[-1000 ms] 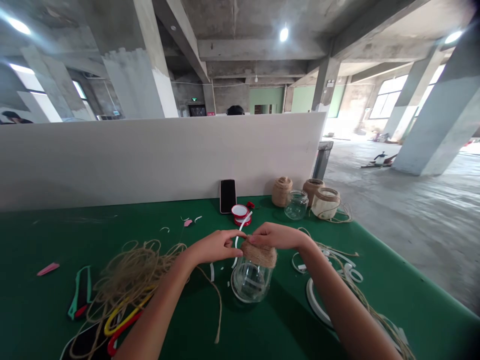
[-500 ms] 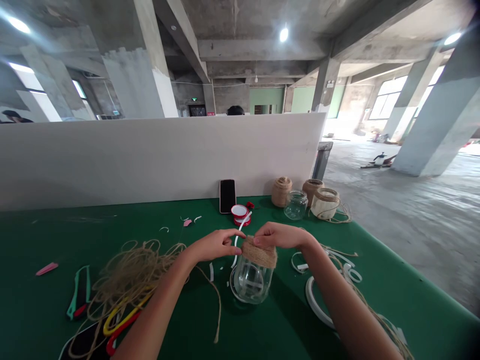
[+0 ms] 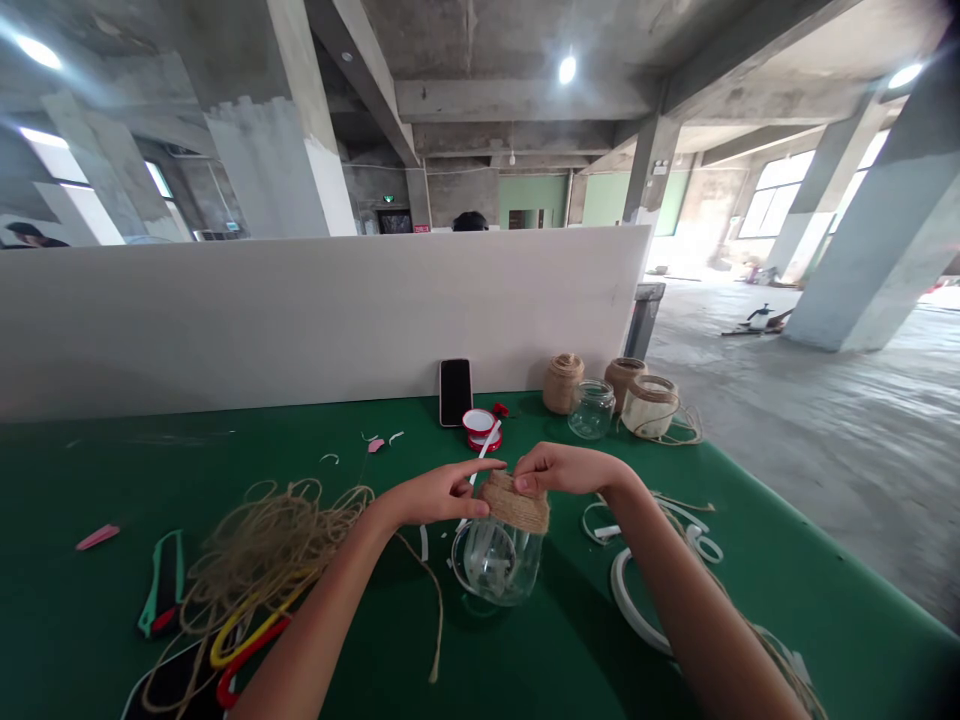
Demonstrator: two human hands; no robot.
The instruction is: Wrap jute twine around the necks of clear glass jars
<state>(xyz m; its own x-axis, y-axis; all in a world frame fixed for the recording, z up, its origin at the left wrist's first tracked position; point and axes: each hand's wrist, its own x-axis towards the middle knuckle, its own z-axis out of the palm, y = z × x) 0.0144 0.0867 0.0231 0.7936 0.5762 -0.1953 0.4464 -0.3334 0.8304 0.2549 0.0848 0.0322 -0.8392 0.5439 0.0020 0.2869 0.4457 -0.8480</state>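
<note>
A clear glass jar (image 3: pixel 504 570) with jute twine (image 3: pixel 516 503) wound around its upper part stands tilted in front of me. My right hand (image 3: pixel 559 470) grips its top, thumb pressed on the twine and fingers over the far side. My left hand (image 3: pixel 442 493) is at the jar's left edge, thumb against the twine and index finger stretched over the top, in a loose pinch. Behind the jar, a white strip (image 3: pixel 489 440) runs up towards red-and-white tape rolls (image 3: pixel 480 422). A loose twine end (image 3: pixel 436 625) lies below my left wrist.
Left lie a twine heap (image 3: pixel 259 550), a green utility knife (image 3: pixel 162 580) and yellow-and-red scissors (image 3: pixel 244 645). A white tape ring (image 3: pixel 626 605) is by my right forearm. A phone (image 3: pixel 455 392) leans on the white partition (image 3: pixel 315 320); several jars, including a twine-wrapped jar (image 3: pixel 562 385), stand back right.
The jar has shifted slightly left and its tilt has changed a little. My left index finger now reaches further right across the top. My right hand keeps its grip.
</note>
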